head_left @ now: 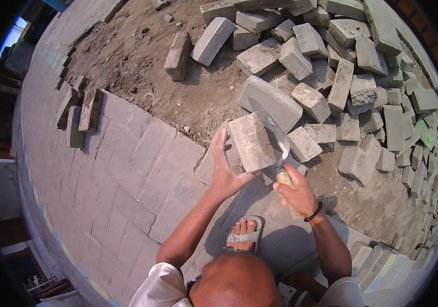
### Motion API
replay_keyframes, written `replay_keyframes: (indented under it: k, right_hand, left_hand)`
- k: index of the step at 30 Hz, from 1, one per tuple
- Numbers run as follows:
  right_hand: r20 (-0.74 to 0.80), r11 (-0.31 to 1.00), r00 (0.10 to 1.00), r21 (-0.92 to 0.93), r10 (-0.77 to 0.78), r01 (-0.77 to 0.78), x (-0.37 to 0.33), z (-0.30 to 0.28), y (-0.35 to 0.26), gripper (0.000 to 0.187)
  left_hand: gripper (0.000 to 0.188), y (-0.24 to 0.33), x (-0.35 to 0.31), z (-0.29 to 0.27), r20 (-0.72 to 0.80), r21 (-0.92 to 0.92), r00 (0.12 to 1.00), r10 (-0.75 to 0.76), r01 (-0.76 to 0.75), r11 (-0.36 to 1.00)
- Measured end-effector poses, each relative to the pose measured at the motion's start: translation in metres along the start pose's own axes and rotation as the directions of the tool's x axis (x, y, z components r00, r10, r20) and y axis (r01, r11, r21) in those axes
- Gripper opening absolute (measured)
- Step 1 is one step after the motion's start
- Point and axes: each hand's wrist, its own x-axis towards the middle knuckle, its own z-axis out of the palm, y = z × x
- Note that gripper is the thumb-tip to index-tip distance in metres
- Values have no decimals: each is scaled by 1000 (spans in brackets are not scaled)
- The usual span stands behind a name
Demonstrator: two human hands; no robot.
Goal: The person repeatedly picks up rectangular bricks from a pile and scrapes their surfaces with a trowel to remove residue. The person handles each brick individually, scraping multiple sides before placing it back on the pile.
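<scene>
While the left hand [224,176] spans one concrete block [252,142] in a wide grip, fingers along its left side and thumb at its near end, the right hand [298,193] is closed around the handle of a trowel [284,179], whose blade extends forward along the block's right side. The block is positioned in front of the person, at the edge between laid paving [122,169] and bare soil [142,77]; whether it is fully lifted or partly supported underneath cannot be determined. Expect the block to be heavy for its volume, rigid, and liable to chip at the corners if knocked. Its rough, dusty faces should give adequate friction, although loose grit may reduce it. Grip across opposite sides near mid-length, with fingertips clear of the lower edges. The trowel should be light and stiff; hold it by the handle only. Below the hands, a sandalled foot [243,233] stands on the paving. Beyond the block lies a large slab [280,105], then a disordered block pile [341,84]; several separate blocks [91,110] lie at the far left.
</scene>
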Motion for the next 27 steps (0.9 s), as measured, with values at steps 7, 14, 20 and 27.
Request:
replay_keyframes:
  k: [7, 14, 20, 27]
  right_hand:
    - [-21, 982, 998, -181, -54, 49, 7, -23, 18, 61]
    - [-116, 735, 910, -634, -398, 241, -56, -69, -24, 56]
    - [55, 425, 934, -880, -354, 213, -57, -90, -61, 43]
    - [-19, 463, 882, -856, -471, 230, -21, -112, -72, 50]
  left_hand:
    - [148, -14, 49, 57, -23, -109, 988, 155, -157, 982]
    - [139, -5, 64, 48, -20, -33, 988, 153, -153, 988]
    - [138, -12, 66, 54, 15, -156, 999, 45, -43, 987]
    - [141, -10, 61, 46, -31, -72, 986, 162, -164, 984]
